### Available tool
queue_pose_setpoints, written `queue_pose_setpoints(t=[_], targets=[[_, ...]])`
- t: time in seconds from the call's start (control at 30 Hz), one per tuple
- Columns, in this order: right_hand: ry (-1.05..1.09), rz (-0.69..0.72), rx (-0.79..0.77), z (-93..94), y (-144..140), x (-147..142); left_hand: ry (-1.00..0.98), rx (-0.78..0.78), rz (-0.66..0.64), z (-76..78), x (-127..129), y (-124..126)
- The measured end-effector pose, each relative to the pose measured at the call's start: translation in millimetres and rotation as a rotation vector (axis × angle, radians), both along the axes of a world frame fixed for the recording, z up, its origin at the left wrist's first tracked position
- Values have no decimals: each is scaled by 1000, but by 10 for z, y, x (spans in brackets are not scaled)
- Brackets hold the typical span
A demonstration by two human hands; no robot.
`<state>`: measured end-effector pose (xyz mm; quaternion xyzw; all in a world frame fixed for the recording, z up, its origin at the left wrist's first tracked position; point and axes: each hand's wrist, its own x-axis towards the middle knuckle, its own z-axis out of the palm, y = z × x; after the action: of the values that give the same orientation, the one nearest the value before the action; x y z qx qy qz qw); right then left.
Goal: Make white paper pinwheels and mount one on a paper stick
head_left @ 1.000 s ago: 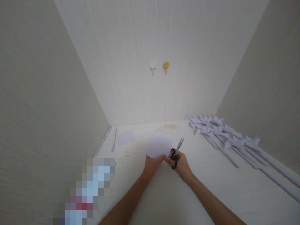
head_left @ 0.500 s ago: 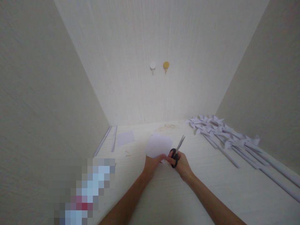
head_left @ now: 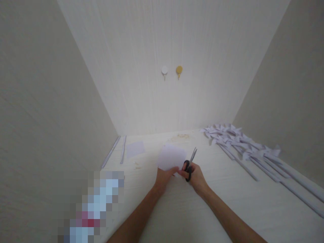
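Nearest to us, our two bare forearms run up from the bottom edge onto the pale wood-grain tabletop (head_left: 253,202), and a blurred, pixelated patch sits low on the left. Our left hand (head_left: 163,177) is closed in a pinch on the near edge of a small white square sheet of paper (head_left: 172,157), which stands up off the table and tilts away from us. Our right hand (head_left: 196,175) sits just beside it, fingers curled through the loops of a pair of black-handled scissors with steel blades (head_left: 190,163). We cannot tell how far the blades are parted; they look nearly together.

The relation that matters: the paper lies directly to the left of the scissor blades, with its right edge touching or just short of them. The long axis of the scissors runs away from us and slightly rightward, roughly along that right edge. The right hand is the one nearer the blades; the left hand alone carries the sheet.

Farther back on the left lie a second flat white paper square (head_left: 135,148) and two thin white rolled paper sticks (head_left: 123,153) by the side wall. On the right, a row of white folded paper pinwheels on long paper stems (head_left: 243,145) fans out across the table. On the back wall hang a round white hook (head_left: 164,71) and a round yellow hook (head_left: 179,70).
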<state>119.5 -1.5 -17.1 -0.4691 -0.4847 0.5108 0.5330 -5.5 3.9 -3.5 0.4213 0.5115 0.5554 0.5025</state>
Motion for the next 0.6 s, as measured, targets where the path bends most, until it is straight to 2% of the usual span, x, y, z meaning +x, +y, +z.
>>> queue_pose_setpoints(t=[0.43, 0.6], targets=[[-11, -6, -2, 6, -5, 3, 25, -21, -1, 30, 14, -15], [-39, -8, -9, 1, 3, 0, -35, -11, 80, -37, -28, 58]])
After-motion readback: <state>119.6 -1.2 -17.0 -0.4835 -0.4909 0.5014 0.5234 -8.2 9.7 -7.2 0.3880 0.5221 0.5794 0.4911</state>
